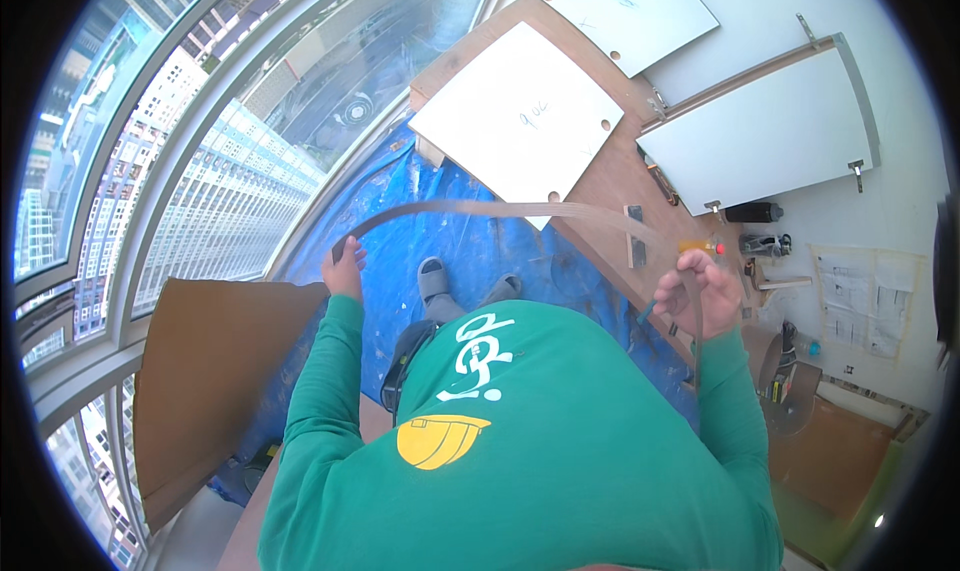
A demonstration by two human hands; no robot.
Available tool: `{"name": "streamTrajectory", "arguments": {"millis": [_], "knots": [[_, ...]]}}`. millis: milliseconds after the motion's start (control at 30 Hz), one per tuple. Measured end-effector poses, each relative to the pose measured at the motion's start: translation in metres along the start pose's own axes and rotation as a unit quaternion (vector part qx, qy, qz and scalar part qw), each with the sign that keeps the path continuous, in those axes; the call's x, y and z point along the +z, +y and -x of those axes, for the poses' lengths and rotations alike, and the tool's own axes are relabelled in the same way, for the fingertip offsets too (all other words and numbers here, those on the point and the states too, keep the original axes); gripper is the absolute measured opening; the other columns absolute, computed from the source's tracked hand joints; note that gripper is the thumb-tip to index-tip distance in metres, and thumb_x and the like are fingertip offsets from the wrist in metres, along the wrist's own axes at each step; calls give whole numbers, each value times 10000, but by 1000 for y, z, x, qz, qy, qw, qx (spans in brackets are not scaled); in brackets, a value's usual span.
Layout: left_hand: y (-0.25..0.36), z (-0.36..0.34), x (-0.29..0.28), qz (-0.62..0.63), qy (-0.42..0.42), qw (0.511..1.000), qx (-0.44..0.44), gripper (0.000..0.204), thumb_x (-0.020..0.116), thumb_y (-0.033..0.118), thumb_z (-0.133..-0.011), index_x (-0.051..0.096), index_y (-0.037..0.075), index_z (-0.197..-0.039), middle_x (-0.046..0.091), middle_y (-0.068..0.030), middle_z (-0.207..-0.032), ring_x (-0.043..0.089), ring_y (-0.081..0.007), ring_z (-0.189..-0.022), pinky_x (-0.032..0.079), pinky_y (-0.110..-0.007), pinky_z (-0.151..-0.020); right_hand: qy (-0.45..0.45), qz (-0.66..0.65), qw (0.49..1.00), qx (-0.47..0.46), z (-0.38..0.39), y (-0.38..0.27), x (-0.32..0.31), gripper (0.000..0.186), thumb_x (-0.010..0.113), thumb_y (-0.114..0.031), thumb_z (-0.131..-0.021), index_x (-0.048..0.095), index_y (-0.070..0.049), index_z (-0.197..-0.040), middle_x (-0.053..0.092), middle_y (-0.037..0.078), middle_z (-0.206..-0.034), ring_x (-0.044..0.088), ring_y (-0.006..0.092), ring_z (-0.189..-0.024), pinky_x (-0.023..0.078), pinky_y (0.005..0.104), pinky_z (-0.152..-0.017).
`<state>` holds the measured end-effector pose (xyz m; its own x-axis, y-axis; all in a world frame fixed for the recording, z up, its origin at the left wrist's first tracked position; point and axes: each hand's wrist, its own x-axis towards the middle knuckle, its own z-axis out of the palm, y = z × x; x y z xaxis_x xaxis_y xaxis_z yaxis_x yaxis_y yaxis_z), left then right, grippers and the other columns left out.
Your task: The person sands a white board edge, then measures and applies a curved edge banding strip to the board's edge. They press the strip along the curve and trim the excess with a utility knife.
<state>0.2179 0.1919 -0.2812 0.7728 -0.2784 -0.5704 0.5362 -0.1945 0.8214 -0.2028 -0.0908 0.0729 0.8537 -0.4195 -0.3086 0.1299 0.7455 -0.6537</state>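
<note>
- Left hand (345, 269) pinches one end of a brown strip (490, 208).
- Right hand (703, 293) curls fingers around it, a length hanging below.
- The strip arches between the hands, bowing to the far side, above blue sheeting (540, 263).
- White panel (520, 111) lies beyond, far center.

long, thin brown strip (470, 208), flexed into an arch between both hands (347, 270), partly blurred, tail hanging at right
</note>
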Motion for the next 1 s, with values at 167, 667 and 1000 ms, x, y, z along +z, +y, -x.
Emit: {"name": "streamTrajectory", "arguments": {"millis": [167, 667, 1000], "knots": [[-41, 12, -6, -73, -30, 996, -39, 407, 697, 325, -1004, 686, -36, -1191, 744, -136, -1051, 735, -228, -887, 571, -348, -734, -145, -65, 980, -117, -27, -33, 8, 666, 465, -186, -955, 336, 29, -1572, 483, 324, -1518, 505, 445, -1408, 515, 582, -1084], [-104, 3, -44, -429, -242, 870, 37, 454, 656, 366, -988, 701, -39, -1187, 753, -163, -1062, 721, -278, -976, 563, -423, -855, 302, 609, 723, -122, -54, -54, 52, 254, 767, -251, -954, 684, -39, -1065, 653, -14, -891, 591, 80, -840, 473, 263, -808], [43, 72, 48, -201, -436, 874, 75, 339, 617, 305, -1041, 727, -10, -974, 764, -103, -969, 692, -181, -949, 527, -355, -881, 173, 521, 828, -115, -42, -34, 91, 474, 850, -322, -885, 690, -15, -1209, 638, -6, -900, 590, 101, -860, 486, 286, -824]]}}
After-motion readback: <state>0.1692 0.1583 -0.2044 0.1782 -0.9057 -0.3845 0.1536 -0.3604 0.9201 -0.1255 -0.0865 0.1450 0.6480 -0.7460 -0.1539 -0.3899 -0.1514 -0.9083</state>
